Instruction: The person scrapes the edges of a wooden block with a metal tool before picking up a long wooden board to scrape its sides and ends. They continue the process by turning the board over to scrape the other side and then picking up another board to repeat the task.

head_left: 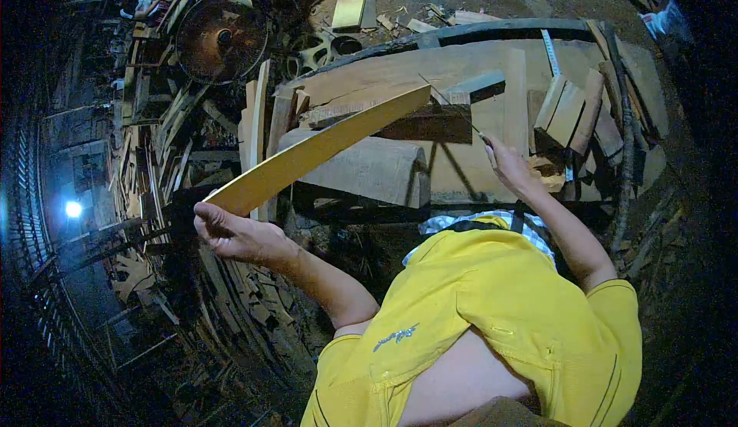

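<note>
My left hand (244, 235) is closed round the near end of a long, flat wooden board (330, 147), thumb along its edge. The board rises at a slant to the right over the bench, its far end close to the tip of a thin, dark, rod-like tool (455, 109). That tool sits in my right hand (509, 167), fingers wrapped round its handle end, and points up and left. Below the board lies a thick, grey timber block (361, 167). A darker block (438, 123) is behind it, partly hidden by the board.
The wooden workbench (453, 173) carries several timber offcuts (565, 108) on its right side. A white and blue ruler-like strip (550, 52) lies at the back. A large round fan (223, 39) stands at the upper left, near piled scrap wood (157, 150). A bright lamp (73, 209) shines at far left.
</note>
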Demonstrator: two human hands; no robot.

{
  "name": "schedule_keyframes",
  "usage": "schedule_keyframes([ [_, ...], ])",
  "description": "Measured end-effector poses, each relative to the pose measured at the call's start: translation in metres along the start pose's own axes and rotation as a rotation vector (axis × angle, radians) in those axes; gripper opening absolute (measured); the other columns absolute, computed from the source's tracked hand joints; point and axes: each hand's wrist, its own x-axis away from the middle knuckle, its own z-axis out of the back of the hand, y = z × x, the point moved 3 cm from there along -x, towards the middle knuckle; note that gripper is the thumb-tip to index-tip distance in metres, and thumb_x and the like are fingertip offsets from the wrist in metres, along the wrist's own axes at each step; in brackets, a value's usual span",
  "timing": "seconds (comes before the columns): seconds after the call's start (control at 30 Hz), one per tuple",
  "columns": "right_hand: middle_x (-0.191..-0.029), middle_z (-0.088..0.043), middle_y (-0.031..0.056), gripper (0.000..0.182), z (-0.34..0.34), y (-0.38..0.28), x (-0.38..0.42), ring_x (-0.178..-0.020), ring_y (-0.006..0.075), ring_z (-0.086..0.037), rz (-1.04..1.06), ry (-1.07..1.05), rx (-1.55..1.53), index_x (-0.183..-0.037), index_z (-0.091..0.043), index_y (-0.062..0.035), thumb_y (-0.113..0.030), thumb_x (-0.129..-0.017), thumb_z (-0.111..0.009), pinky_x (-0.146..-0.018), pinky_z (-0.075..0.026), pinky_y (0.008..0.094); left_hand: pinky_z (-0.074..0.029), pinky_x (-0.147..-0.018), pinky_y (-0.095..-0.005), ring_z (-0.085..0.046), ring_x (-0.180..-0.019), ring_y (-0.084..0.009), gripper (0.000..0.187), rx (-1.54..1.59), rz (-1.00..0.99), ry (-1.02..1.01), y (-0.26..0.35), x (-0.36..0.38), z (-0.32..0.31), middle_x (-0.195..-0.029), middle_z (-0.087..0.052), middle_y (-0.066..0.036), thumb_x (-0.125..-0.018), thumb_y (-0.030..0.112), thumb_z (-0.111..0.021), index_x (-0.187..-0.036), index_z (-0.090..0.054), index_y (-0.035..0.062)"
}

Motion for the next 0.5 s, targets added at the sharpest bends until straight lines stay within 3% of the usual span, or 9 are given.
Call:
schedule_keyframes([
  [0.07, -0.08, -0.057, 0.0269, 0.027, -0.006, 0.011, -0.002, -0.076, 0.0443, -0.054, 0.024, 0.006, -0.017, -0.113, -0.046, -0.0111, -0.022, -0.09, -0.04, -0.064, -0.041, 0.0529, -0.046, -0.061, -0.0262, -0.054, -0.069, -0.0148, 0.041, -0.094, -0.016, -0.071, -0.004, 0.002, -0.003, -0.079, -0.057, -0.009, -0.087, 0.038, -0.05, -0.088, -0.054, -0.0029],
  [0.3, -0.082, -0.056, 0.0265, 0.03, -0.008, 0.014, -0.011, -0.077, 0.0442, -0.054, 0.018, 0.05, -0.042, -0.117, -0.043, -0.011, -0.021, -0.09, -0.039, -0.064, -0.04, 0.0522, -0.045, -0.06, -0.0252, -0.053, -0.069, -0.0128, 0.037, 0.009, -0.022, -0.35, 0.007, -0.014, -0.008, -0.078, -0.057, -0.007, -0.09, 0.033, -0.045, -0.089, -0.058, -0.002],
  [0.4, -0.081, -0.056, 0.0252, 0.032, -0.002, -0.013, -0.01, -0.076, 0.0421, -0.055, 0.069, 0.137, -0.065, -0.12, -0.041, -0.0113, -0.016, -0.088, -0.042, -0.063, -0.041, 0.0493, -0.045, -0.062, -0.0261, -0.052, -0.07, -0.0128, 0.038, -0.025, -0.031, -0.517, 0.011, -0.02, -0.01, -0.08, -0.056, -0.007, -0.093, 0.03, -0.038, -0.089, -0.058, -0.0017],
  [0.43, -0.081, -0.056, 0.0252, 0.032, 0.002, -0.029, -0.007, -0.076, 0.0421, -0.055, 0.082, 0.13, -0.07, -0.12, -0.041, -0.0113, -0.016, -0.088, -0.042, -0.063, -0.041, 0.0493, -0.045, -0.062, -0.0261, -0.052, -0.07, -0.0128, 0.038, -0.033, -0.037, -0.505, 0.008, -0.026, -0.006, -0.08, -0.056, -0.007, -0.093, 0.03, -0.038, -0.089, -0.058, -0.0017],
  [0.5, -0.078, -0.057, 0.0225, 0.036, 0.006, -0.07, 0.002, -0.073, 0.0382, -0.057, 0.212, 0.025, -0.053, -0.12, -0.04, -0.0124, -0.009, -0.085, -0.046, -0.06, -0.044, 0.0439, -0.044, -0.063, -0.0266, -0.052, -0.07, -0.0138, 0.039, -0.155, -0.068, -0.671, 0.0, -0.033, -0.006, -0.08, -0.056, -0.007, -0.093, 0.031, -0.036, -0.087, -0.056, -0.0018],
])
